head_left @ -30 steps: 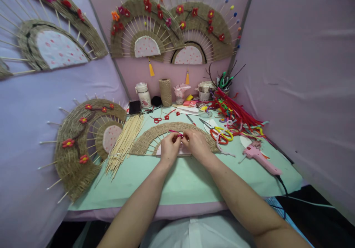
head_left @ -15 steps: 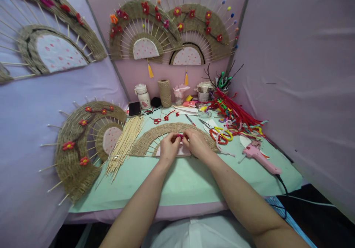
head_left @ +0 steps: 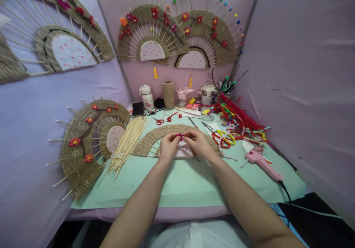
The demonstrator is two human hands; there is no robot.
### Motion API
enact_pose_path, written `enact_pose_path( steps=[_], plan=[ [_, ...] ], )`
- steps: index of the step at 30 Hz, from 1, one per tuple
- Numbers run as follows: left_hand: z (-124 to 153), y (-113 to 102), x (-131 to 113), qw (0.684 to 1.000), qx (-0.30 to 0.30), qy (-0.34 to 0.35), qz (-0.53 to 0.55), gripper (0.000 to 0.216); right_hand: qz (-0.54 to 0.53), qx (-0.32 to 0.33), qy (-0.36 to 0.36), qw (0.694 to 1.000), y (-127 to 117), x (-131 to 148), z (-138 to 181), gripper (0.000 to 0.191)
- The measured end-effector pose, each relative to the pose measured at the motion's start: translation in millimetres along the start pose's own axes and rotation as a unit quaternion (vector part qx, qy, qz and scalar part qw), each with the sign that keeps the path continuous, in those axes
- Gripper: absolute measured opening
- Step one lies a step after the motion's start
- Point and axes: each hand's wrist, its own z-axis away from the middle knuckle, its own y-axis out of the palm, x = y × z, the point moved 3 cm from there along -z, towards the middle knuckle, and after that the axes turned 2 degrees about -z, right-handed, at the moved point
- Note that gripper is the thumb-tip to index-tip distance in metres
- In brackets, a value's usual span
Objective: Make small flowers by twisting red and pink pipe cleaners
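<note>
Between my fingertips is a small magenta flower (head_left: 180,137), which looks bent from fuzzy pipe cleaner. My left hand (head_left: 168,147) pinches it from the left and my right hand (head_left: 198,143) from the right. Both hands are over a twine-woven fan (head_left: 149,138) lying on the table, its pale pink dotted centre (head_left: 184,151) partly covered by them. A pale lilac pipe cleaner (head_left: 229,157) lies by the fan's right end. Red-handled scissors (head_left: 160,122) and a small red flower (head_left: 180,116) lie behind the fan.
Bamboo sticks (head_left: 124,144) lie left, beside a leaning finished fan (head_left: 80,148). Right are yellow-handled scissors (head_left: 226,137), a pile of pipe cleaners (head_left: 241,113) and a corded pink glue gun (head_left: 263,164). A twine roll (head_left: 168,95) and white bottle (head_left: 146,98) stand at the back.
The head view has shifted slightly, so the scene sits a little further right. My fingers have moved a little around the magenta flower, and more of it shows now.
</note>
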Motion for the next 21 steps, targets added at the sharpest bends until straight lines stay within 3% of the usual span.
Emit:
enact_pose_path(
  steps=[15, 18, 21],
  plan=[
    [3, 3, 2, 0.998, 0.033, -0.05, 0.032, 0.02, 0.089, -0.033, -0.049, 0.994, 2, 1, 2, 0.011],
    [3, 0, -1, 0.996, 0.053, -0.061, 0.048, 0.02, 0.139, -0.029, -0.105, 0.984, 3, 8, 2, 0.009],
    [2, -6, -5, 0.988, 0.096, -0.087, 0.087, 0.019, 0.227, -0.005, -0.208, 0.951, 2, 21, 2, 0.012]
  ],
)
